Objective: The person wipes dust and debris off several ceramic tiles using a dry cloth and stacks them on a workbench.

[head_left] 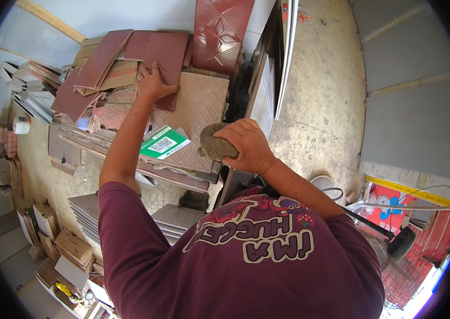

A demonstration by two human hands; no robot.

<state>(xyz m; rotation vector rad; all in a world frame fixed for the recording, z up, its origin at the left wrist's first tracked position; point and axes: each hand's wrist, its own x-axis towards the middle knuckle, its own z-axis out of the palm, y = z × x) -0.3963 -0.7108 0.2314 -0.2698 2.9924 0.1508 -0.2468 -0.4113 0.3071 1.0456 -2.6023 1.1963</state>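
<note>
My left hand (pixel 153 86) lies on the left edge of a smooth maroon tile (pixel 165 53), its fingers and thumb spread. More maroon tiles (pixel 102 58) overlap to the left, partly on brown cardboard. My right hand (pixel 247 144) is closed around a rounded, rough, grey-brown block (pixel 213 140), perhaps a stone or sponge; the material is unclear. The block is over the right front corner of a beige tile (pixel 202 98) with a diamond-grid face. On that tile, between my hands, is a green and white card (pixel 164 143) with a square code.
An embossed maroon panel (pixel 222 34) leans on the white wall behind the pile. Tall sheets (pixel 287 58) stand on edge to the right. Grey tile stacks (pixel 174 220) are near my body, and cartons (pixel 73 247) line the left. A caged fan (pixel 395 266) stands at lower right.
</note>
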